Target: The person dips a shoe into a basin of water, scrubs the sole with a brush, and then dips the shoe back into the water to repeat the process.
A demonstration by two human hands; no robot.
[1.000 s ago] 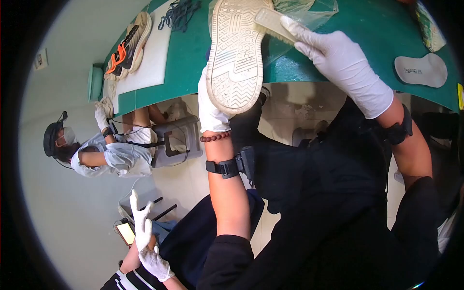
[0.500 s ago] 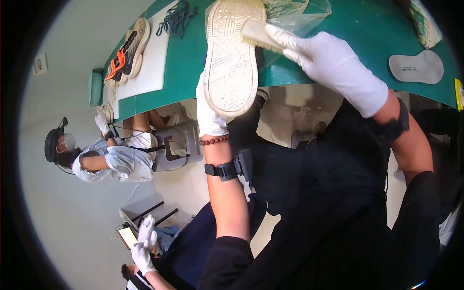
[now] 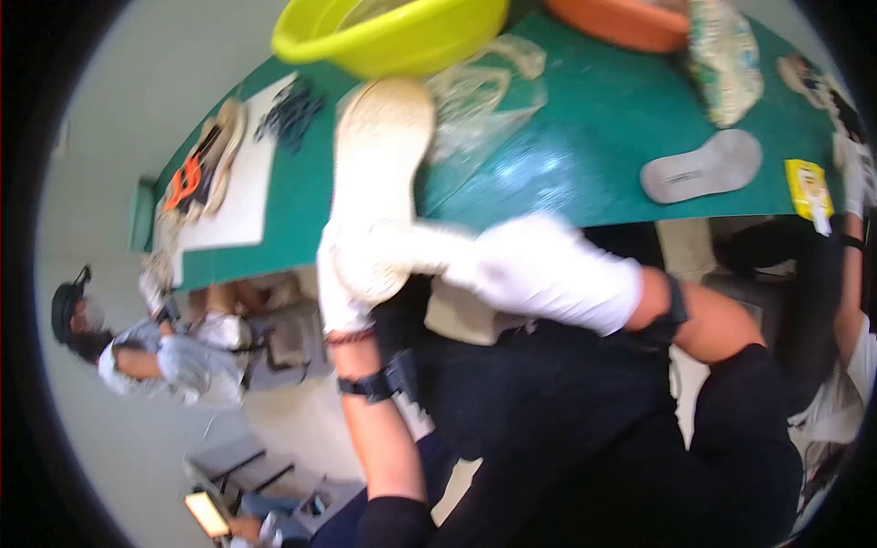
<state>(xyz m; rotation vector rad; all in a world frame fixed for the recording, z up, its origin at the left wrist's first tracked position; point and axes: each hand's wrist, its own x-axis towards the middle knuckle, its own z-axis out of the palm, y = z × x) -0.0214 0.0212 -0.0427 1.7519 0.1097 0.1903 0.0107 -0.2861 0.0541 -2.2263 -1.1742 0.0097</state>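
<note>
A shoe (image 3: 382, 164) is held sole up at the table edge, its pale sole facing me. My left hand (image 3: 342, 297), in a white glove, is closed around the shoe from below and behind, and most of its fingers are hidden. In a white glove too, my right hand (image 3: 553, 272) grips the handle of a light-coloured brush (image 3: 434, 248). The brush head lies across the lower end of the sole and seems to touch it. Motion smears the brush and the right fingers.
A yellow-green basin (image 3: 402, 44) and an orange basin (image 3: 630, 23) stand at the back. On the green table (image 3: 585, 173) lie a clear plastic bag (image 3: 475, 128), dark laces (image 3: 290, 114), a grey insole (image 3: 703, 167) and a yellow packet (image 3: 808, 190). Co-workers sit left and right.
The brush has moved from the upper part of the sole down to its lower end. My view has shifted, bringing the basins and a co-worker on the right into sight.
</note>
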